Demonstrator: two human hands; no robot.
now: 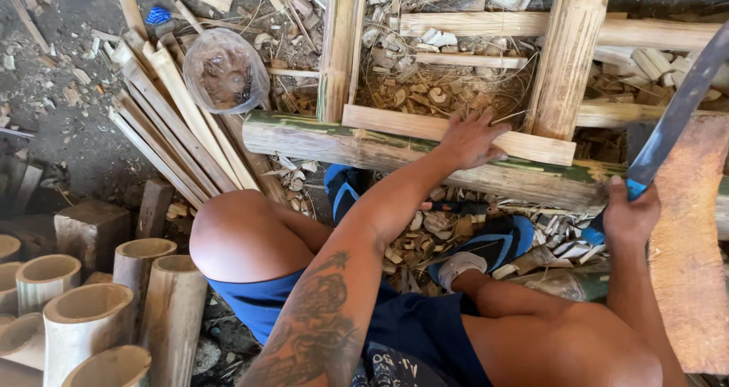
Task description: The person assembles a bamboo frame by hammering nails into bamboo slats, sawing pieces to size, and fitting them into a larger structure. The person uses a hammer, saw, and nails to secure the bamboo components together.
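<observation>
My left hand [468,138] lies flat with fingers spread on a pale split bamboo slat [395,123], pressing it against a thick green bamboo pole [319,139] that runs across the frame. My right hand [629,215] is closed around the blue handle of a long dark machete [678,104], whose blade points up and to the right, raised above the pole. Two upright bamboo poles [568,53] cross behind the slat. My knees and blue sandals sit just below the pole.
Cut bamboo tube sections [83,319] stand at the lower left. A bundle of split slats [171,121] and a clear plastic bag [225,69] lie upper left. Shavings and chips litter the ground. A reddish wooden board [687,258] lies at the right.
</observation>
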